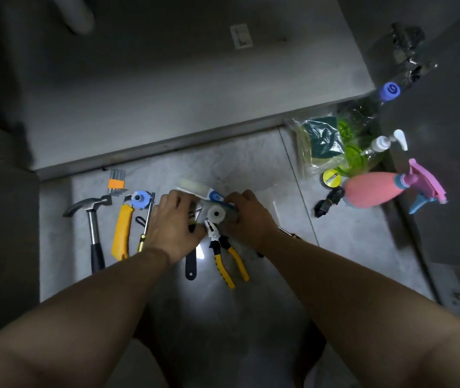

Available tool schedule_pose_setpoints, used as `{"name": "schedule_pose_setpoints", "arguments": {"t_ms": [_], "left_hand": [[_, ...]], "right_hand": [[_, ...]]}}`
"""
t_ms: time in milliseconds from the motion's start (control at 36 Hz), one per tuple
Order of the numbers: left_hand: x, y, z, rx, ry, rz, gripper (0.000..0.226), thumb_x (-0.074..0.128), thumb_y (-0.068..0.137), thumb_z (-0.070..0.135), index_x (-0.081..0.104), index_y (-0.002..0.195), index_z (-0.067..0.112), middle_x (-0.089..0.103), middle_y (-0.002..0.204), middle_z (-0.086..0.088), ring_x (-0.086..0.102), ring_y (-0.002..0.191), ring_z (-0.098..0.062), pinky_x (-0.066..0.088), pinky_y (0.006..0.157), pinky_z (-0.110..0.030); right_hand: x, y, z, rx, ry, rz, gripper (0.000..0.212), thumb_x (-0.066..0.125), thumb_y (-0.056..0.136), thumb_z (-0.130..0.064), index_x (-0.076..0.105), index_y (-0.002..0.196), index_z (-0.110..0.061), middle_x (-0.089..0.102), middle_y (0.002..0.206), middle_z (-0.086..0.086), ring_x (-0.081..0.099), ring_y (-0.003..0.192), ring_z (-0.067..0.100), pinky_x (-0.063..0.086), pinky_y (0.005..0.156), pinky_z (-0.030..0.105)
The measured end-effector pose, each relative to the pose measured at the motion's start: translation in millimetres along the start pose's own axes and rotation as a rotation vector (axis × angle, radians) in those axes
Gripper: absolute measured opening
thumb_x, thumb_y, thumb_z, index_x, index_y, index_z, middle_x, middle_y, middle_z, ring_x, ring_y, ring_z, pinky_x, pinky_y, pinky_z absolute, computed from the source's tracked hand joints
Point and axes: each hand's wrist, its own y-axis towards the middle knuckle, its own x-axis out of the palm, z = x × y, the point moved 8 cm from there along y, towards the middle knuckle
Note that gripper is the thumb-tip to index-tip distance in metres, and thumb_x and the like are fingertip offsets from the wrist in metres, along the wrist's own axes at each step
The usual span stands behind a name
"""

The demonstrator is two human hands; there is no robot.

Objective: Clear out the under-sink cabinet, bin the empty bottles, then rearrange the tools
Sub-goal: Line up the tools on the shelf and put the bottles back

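Tools lie in a row on the grey floor in front of the open cabinet (167, 88). My left hand (177, 224) curls over the head of a wrench (191, 266) with a dark handle. My right hand (248, 217) grips a white roll (216, 215) just above the jaws of yellow-handled pliers (227, 257). A white and blue pack (214, 196) lies right behind both hands. To the left are a hammer (93, 219), a yellow utility knife (122, 233), a screwdriver (146, 228), a blue toothed wheel (139, 198) and an orange hex key set (117, 182).
At the right stand a pink spray bottle (371, 191), a clear pump bottle (382, 144), a green bottle (353, 161), a bag of green sponges (321, 141), a blue-capped bottle (391, 91), a yellow tape roll (331, 177) and a small black object (329, 203).
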Motion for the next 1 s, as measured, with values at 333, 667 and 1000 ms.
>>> {"name": "schedule_pose_setpoints", "arguments": {"t_ms": [333,667,1000], "left_hand": [[-33.3,0.5,-79.9,-0.555,-0.031,0.269,0.036,0.065,0.084,0.012,0.058,0.119,0.014,0.047,0.126,-0.018,0.044,0.115,-0.04,0.038,0.089,-0.048],[-33.2,12.8,-105.0,-0.508,-0.249,0.301,0.015,0.065,0.092,0.012,0.067,0.107,0.009,0.054,0.119,-0.012,0.055,0.105,-0.031,0.038,0.083,-0.029],[-30.7,37.2,-52.9,-0.359,-0.487,0.312,0.015,0.063,0.096,0.034,0.051,0.095,0.026,0.065,0.092,0.002,0.061,0.083,-0.022,0.05,0.07,-0.037]], "right_hand": [[25.2,10.0,-26.4,-0.168,-0.278,0.102,0.029,0.055,0.093,-0.011,0.054,0.122,-0.014,0.052,0.117,0.01,0.065,0.092,0.033,0.056,0.08,0.049],[-35.8,20.1,0.9,0.007,0.049,0.313,0.009,0.068,0.086,-0.022,0.06,0.088,-0.018,0.059,0.095,0.004,0.061,0.082,0.022,0.053,0.068,0.034],[-126.9,75.1,47.2,0.269,0.193,0.56,0.008,0.068,0.084,-0.011,0.072,0.091,-0.014,0.063,0.081,0.0,0.054,0.067,0.012,0.036,0.048,0.004]]}}
